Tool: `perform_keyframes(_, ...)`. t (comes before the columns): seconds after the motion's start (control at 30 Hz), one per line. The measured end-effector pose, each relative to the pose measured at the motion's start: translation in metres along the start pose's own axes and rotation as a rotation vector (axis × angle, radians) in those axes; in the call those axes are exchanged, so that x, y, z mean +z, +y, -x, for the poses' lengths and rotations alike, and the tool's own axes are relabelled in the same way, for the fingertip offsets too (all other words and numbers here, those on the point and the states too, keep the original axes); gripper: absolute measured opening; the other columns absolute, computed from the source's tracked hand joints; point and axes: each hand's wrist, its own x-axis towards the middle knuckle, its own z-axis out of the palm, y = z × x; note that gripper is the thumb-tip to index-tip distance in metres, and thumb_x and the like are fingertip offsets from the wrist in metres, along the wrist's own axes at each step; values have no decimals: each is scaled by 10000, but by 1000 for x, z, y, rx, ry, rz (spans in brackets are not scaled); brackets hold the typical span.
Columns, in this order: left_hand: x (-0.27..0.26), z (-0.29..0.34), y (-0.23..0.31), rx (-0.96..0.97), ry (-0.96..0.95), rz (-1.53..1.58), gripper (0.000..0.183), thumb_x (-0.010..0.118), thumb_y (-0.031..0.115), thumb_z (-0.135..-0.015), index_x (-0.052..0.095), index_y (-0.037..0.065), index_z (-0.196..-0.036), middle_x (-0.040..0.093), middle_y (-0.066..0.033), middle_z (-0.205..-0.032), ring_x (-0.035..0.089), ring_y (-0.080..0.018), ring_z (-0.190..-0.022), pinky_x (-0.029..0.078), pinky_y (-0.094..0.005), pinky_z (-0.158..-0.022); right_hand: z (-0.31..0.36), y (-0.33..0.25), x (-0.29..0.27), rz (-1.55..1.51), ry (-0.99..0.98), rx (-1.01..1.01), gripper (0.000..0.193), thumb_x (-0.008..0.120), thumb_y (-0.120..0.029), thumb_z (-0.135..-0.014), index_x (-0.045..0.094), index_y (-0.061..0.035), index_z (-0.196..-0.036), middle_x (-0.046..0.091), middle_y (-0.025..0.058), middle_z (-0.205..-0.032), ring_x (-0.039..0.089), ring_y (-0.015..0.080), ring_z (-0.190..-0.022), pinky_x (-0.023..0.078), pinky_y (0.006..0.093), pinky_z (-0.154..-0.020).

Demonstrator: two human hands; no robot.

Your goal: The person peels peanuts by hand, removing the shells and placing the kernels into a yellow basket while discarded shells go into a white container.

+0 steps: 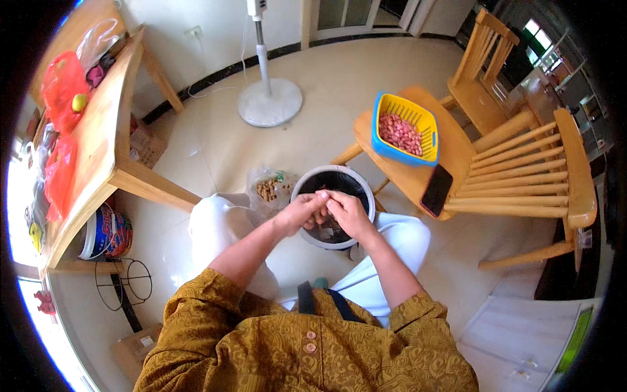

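Note:
My left hand and my right hand meet over a round waste bin that has a dark liner. Thumbs and fingers are pinched together at the tips; whatever sits between them is hidden. Brown scraps, perhaps shells, lie inside the bin. Just left of the bin, a clear plastic bag holds peanuts in their shells. To the right, a yellow and blue basket contains many pink shelled peanuts. It rests on a wooden chair near a dark phone.
A fan stand's white base rests on the tiled floor ahead. At left is a wooden table with red plastic bags. Below it are a colourful bucket and a wire rack. Another wooden chair stands far right.

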Motion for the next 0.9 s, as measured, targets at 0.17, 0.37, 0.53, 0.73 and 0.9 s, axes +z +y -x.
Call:
perform_keyframes(0.17,7,12,-7,-13,1,-114,497,487,583,-875,594,101,-933,548,23,-744,495,-75,-606,374,-198,-474,11,13,15,57,65,-6,257,507,-144,-883,636,-13,-1062,673,138,-891,640,170,-794,496,306,-732)
perform_keyframes(0.37,4,9,-14,22,-51,-25,492,551,557,-855,613,152,-1127,544,66,-767,440,-25,-592,304,-160,-433,7,17,10,-224,-81,238,272,467,-106,-876,659,-24,-1050,538,-39,-721,407,28,-584,325,201,-509)
perform_keyframes(0.53,4,6,-20,35,-58,-46,398,556,505,-877,654,149,-1025,574,70,-749,424,-17,-580,293,-173,-426,8,26,13,-347,-66,277,252,444,-58,-834,660,-13,-956,542,-33,-727,405,39,-590,334,205,-525)
perform_keyframes(0.73,17,1,-27,172,28,-14,346,518,408,-929,618,113,-1080,538,59,-720,423,-30,-574,316,-184,-445,7,39,19,-486,-26,264,231,425,-28,-822,643,-15,-895,570,-12,-811,421,37,-642,354,200,-562)
perform_keyframes(0.9,13,-4,-30,254,0,-81,318,478,373,-955,601,109,-1082,499,58,-697,407,-40,-567,311,-189,-469,6,22,14,-170,-22,24,234,428,-14,-788,633,2,-899,585,61,-830,538,142,-741,432,262,-681)
